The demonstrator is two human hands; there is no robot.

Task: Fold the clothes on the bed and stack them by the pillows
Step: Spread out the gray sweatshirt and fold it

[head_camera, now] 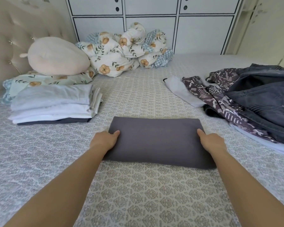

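one stack of folded clothes [52,105] is lying by the bed's left edge, against one floral pillow [44,81] carrying one cream cushion [56,56]; one bunched floral duvet [126,51] is sitting at the far edge; mid-bed, one folded grey garment [156,141] is lying on the patterned sheet [138,194], open sheet lying all round it; the left hand [105,140] and right hand [211,141] are gripping its two ends, thumbs on top, fingers tucked beneath; one heap of unfolded clothes [246,102] is spreading along the right edge.

Single head view, wide-angle, looking forward and down across bed [138,194], close above forearms, facing wardrobe [151,30].
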